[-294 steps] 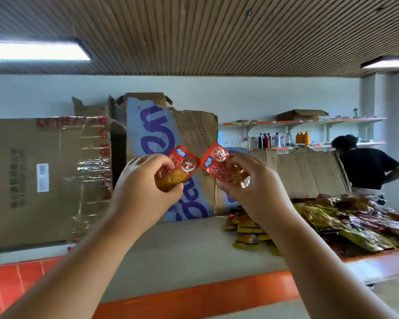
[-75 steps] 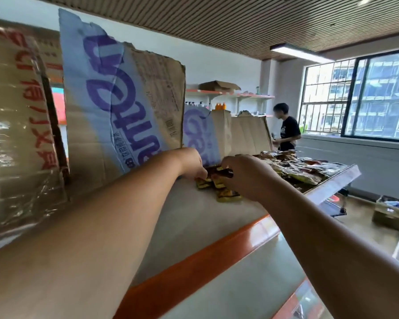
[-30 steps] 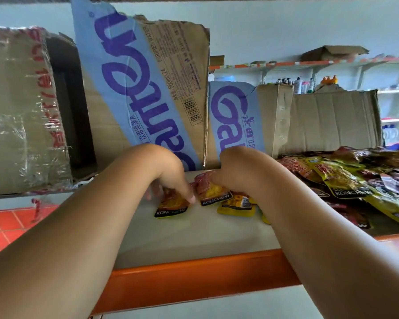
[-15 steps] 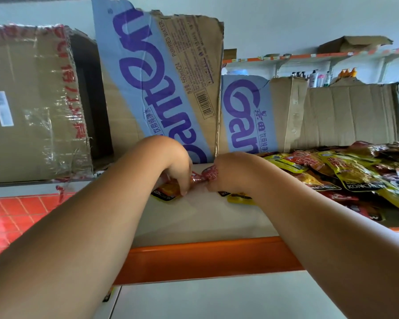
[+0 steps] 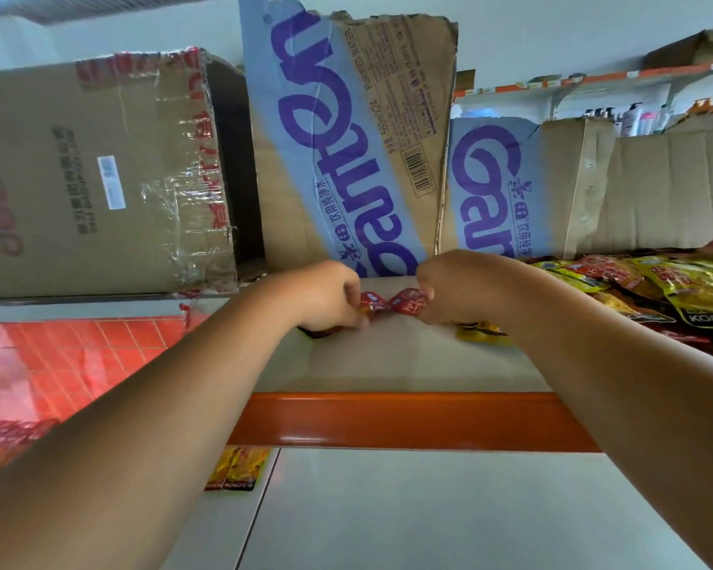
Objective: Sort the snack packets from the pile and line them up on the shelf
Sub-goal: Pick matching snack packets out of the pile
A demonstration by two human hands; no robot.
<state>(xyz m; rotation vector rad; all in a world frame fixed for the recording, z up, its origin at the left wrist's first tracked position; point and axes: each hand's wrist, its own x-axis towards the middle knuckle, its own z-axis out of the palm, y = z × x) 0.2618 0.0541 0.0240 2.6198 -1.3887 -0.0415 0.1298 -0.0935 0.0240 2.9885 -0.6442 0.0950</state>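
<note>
Both hands are at the shelf, fingers curled. L hand pinches a red packet; R hand pinches a second red packet. The packets touch btwn them. Yellow packet lies just under R hand; snack pile to the right, cardboard boxes behind.

My two bare forearms stretched forward from the lower corners, angled inward so the wrists lay close together. My left hand was knuckles-up, fingers curled downward, pinching a red packet at their tips. My right hand sat just beside it, curled the same way, thumb and fingers nipping a second red packet. The two hands did not touch.
</note>
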